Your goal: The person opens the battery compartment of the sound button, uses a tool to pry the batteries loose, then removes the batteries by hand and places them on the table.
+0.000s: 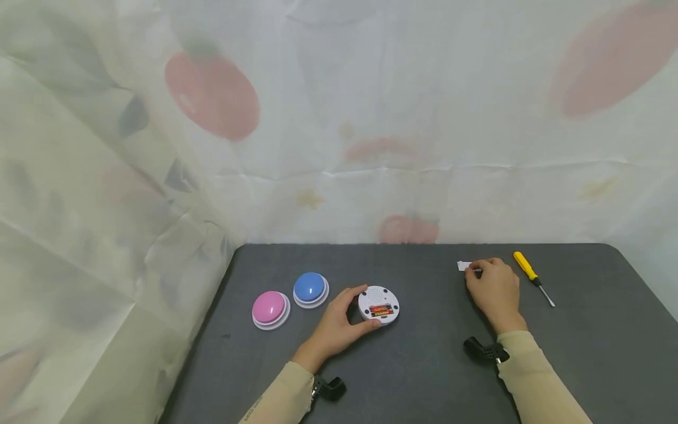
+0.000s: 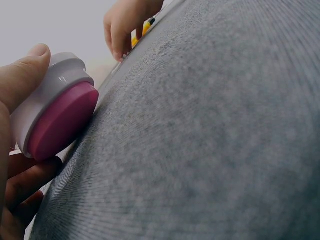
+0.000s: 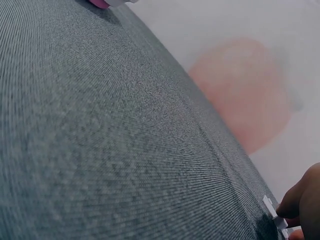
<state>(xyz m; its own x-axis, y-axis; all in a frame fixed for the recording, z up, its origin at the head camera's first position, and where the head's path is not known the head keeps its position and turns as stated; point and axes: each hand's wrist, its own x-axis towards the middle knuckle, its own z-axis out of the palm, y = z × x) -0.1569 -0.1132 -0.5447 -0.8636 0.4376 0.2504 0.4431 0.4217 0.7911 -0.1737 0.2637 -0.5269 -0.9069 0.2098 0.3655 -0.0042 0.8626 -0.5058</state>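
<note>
My left hand [image 1: 339, 324] grips a round white push-button device [image 1: 378, 305] by its sides, thumb on one side and fingers on the other. It is turned upside down, so its speaker holes and two red batteries [image 1: 381, 310] in the uncovered compartment face up. The left wrist view shows its pink button [image 2: 65, 120] facing the table. Farther right, my right hand [image 1: 494, 291] pinches a small white battery cover [image 1: 464, 266] low at the table top. In the right wrist view, the fingertips are on that white cover [image 3: 270, 206], partly hiding it.
A pink push button [image 1: 268, 307] and a blue push button [image 1: 310, 288] stand upright left of my left hand. Beyond my right hand lies a screwdriver [image 1: 527, 268] with a yellow handle. A patterned curtain [image 1: 318, 194] hangs behind the grey table [image 1: 424, 365].
</note>
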